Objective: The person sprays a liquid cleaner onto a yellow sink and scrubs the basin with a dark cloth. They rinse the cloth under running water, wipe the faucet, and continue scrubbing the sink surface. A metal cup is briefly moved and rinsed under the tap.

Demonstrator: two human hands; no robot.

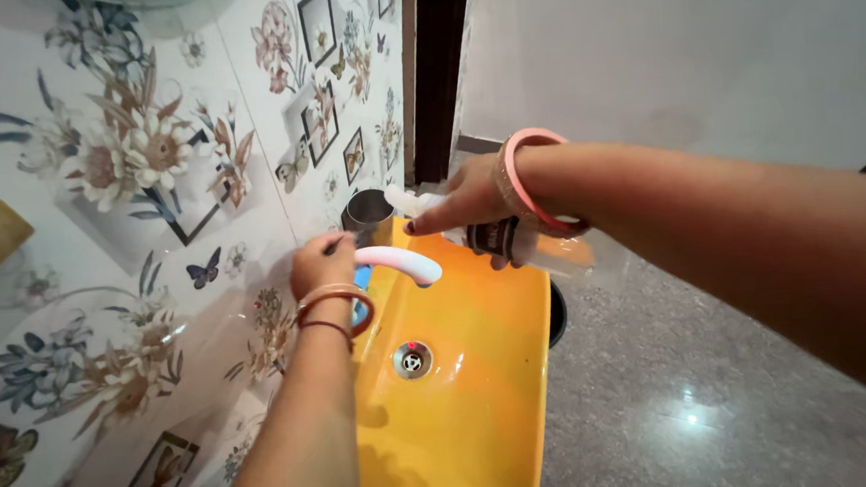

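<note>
My left hand point(322, 263) rests on the base of a white curved tap point(399, 263) over the orange-yellow wash basin point(481, 371), fingers closed around the tap's handle. My right hand point(470, 196) holds a clear plastic bottle point(553, 246) with a dark label, tilted on its side above the basin, its white nozzle point(406, 203) pointing left towards the tap. Bangles ring both wrists.
A metal cup point(368, 215) stands at the basin's far corner against the flower-patterned tiled wall point(132, 242). The basin's drain point(412, 359) lies in the middle. Speckled grey floor point(683, 399) spreads to the right, with a dark doorway frame point(438, 73) beyond.
</note>
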